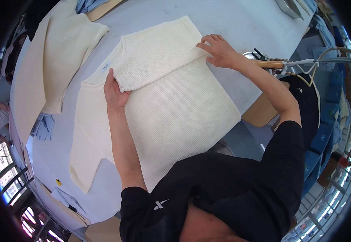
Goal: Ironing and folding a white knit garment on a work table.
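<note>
A cream knitted sweater [179, 117] lies spread on the pale table, its neckline toward the upper left. One side is folded over the body, with the sleeve's cuff end close to the collar. At that end my left hand [117, 93] grips the fold, thumb on the collar side and fingers partly hidden under the knit. My right hand [220, 52] rests its fingertips on the fold's far right edge, thumb and fingers apart. The other sleeve stretches flat toward the lower left.
More cream knitted pieces [62, 52] lie at the left of the table [240, 20]. Light blue cloth [44, 127] sits beside them. An iron with a wooden handle [270, 64] and hoses stands on the right. A metal tray [289, 8] is at the far right.
</note>
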Available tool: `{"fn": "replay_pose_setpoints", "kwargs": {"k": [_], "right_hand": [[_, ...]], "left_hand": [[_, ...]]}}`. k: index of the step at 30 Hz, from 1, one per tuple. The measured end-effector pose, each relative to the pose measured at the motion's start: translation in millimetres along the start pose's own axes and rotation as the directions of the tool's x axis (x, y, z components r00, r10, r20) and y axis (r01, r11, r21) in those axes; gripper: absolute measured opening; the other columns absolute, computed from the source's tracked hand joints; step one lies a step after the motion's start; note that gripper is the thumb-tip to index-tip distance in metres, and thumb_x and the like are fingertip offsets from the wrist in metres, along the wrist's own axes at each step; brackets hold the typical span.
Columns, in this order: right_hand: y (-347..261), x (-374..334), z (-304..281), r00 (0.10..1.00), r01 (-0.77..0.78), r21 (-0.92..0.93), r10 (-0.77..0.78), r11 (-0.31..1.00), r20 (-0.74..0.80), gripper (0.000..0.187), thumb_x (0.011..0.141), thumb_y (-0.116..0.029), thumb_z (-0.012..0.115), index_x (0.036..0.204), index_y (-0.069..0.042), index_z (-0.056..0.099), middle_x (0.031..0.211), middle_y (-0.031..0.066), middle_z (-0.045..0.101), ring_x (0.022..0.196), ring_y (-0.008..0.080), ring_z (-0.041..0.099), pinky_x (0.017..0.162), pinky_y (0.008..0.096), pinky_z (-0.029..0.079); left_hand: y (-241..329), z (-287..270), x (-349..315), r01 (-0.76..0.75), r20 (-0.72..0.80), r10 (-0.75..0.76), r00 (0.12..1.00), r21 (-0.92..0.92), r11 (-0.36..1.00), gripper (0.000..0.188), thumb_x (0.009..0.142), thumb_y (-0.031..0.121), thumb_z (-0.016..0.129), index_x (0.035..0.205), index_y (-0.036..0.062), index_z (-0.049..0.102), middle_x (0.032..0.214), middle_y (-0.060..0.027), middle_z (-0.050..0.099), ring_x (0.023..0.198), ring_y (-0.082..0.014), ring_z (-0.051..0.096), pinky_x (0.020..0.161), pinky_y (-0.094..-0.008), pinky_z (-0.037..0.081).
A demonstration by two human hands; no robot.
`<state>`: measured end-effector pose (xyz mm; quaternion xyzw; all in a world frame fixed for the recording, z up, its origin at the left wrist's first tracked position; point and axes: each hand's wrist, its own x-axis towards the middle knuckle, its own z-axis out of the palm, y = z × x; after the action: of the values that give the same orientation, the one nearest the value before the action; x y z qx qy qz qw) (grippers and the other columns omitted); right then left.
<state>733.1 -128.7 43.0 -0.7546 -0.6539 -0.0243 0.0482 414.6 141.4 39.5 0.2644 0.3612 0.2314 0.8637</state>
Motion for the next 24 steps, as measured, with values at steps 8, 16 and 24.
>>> {"fn": "replay_pose_setpoints", "kwargs": {"k": [8,16,24], "right_hand": [[14,-4,22,0.990,0.102,-0.040,-0.106,0.994,-0.096,0.024,0.082,0.001,0.066,0.104,-0.009,0.067,0.103,0.0035,0.061,0.102,0.0234,0.056,0.101,0.0360,0.041],[-41,11,7,0.945,0.209,0.282,-0.120,0.936,-0.303,0.018,0.081,0.001,0.068,0.096,-0.008,0.068,0.097,0.0023,0.060,0.093,0.0206,0.057,0.093,0.0320,0.045],[-82,36,17,0.934,0.340,0.327,-0.278,0.881,-0.223,0.014,0.081,0.000,0.071,0.092,-0.007,0.069,0.093,0.0023,0.060,0.087,0.0186,0.058,0.087,0.0309,0.048]], "left_hand": [[-7,14,-36,-0.105,-0.198,0.189,0.962,0.371,0.923,0.050,0.095,0.008,0.062,0.140,-0.0080,0.045,0.125,-0.0250,0.061,0.103,-0.0301,0.068,0.082,-0.0345,0.060],[-21,-21,-110,0.013,-0.367,0.379,0.849,0.733,0.680,0.020,0.093,0.009,0.064,0.102,-0.0093,0.063,0.075,-0.0127,0.064,0.055,-0.0149,0.058,0.049,-0.0250,0.052],[-38,0,-96,0.159,-0.371,0.206,0.906,0.747,0.646,0.017,0.091,0.012,0.067,0.086,-0.0035,0.063,0.059,-0.0065,0.058,0.042,-0.0114,0.047,0.037,-0.0255,0.041]]}}
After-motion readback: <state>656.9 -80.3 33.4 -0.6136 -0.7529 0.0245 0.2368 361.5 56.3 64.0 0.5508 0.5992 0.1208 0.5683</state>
